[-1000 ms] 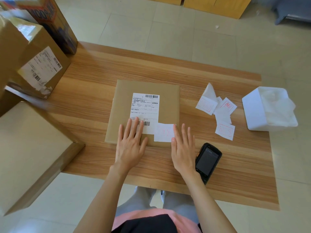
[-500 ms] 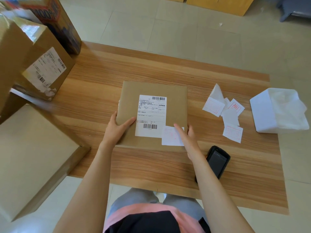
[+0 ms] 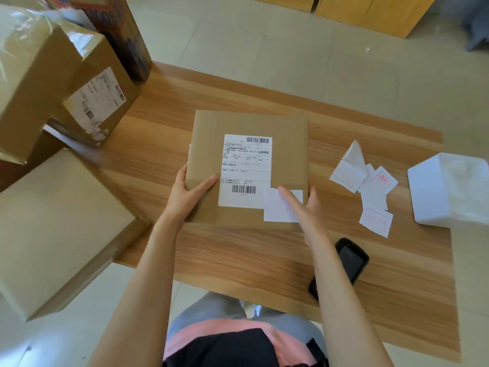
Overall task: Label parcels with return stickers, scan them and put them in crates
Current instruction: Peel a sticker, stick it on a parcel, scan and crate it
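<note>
Looks like a small parcel-handling room or back office, not a warehouse floor. Cues: wood-grain desk point(image 3: 264, 260) on pale tiled floor point(image 3: 264, 49), taped cardboard cartons point(image 3: 66, 221) stacked at the desk's left edge, one with a barcode shipping label point(image 3: 99, 98), black handheld scanner point(image 3: 349, 258) near the front edge, loose stamped stickers point(image 3: 370, 186) toward the right edge, wooden cabinets point(image 3: 370, 11) behind.

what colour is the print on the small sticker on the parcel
Faint red on white, seen on the small sticker in the head view.
</note>
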{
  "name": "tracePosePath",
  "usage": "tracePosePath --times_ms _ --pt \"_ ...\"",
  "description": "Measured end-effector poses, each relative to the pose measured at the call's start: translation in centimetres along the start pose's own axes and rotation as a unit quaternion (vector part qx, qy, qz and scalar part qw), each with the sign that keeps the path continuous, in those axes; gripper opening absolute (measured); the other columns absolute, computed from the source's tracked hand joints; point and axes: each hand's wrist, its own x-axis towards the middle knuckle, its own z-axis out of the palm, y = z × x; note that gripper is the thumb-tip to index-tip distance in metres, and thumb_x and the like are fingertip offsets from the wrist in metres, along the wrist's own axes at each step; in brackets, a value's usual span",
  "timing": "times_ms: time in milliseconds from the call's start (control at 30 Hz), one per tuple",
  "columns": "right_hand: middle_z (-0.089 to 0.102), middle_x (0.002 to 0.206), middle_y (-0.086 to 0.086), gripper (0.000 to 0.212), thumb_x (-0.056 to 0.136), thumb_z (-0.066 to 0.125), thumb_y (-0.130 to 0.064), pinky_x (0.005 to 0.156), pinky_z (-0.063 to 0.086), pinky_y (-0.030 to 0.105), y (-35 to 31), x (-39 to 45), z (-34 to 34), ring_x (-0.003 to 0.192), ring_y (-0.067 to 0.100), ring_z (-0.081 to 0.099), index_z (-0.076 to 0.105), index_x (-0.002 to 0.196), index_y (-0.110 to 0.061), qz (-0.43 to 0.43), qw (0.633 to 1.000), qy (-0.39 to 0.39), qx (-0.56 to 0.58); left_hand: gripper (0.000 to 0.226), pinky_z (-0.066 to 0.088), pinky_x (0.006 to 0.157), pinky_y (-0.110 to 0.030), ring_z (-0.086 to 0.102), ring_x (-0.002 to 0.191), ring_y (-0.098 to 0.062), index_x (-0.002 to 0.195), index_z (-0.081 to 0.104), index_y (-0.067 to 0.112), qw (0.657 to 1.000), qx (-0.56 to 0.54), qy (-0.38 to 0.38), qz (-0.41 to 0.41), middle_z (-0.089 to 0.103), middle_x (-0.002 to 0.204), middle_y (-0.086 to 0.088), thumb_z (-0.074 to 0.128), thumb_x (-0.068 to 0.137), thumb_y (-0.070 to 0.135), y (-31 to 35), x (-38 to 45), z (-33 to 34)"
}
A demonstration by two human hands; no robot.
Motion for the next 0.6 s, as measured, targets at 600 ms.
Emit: tracePosePath --times_ms 600 --pt "0.068 0.111 -0.018 0.061 0.079 0.077 -0.033 0.088 0.049 0.022 -7.0 -5.1 -2.3 0.099 -0.004 0.064 0.047 0.132 -0.032 -0.145 0.963 -0.217 -0.059 0.060 0.048 0.074 -0.018 0.059 0.100 0.000 0.134 0.041 0.040 0.968 -0.094 0.221 0.074 0.059 0.116 0.017 0.071 0.082 0.043 1.6 -16.8 -0.9"
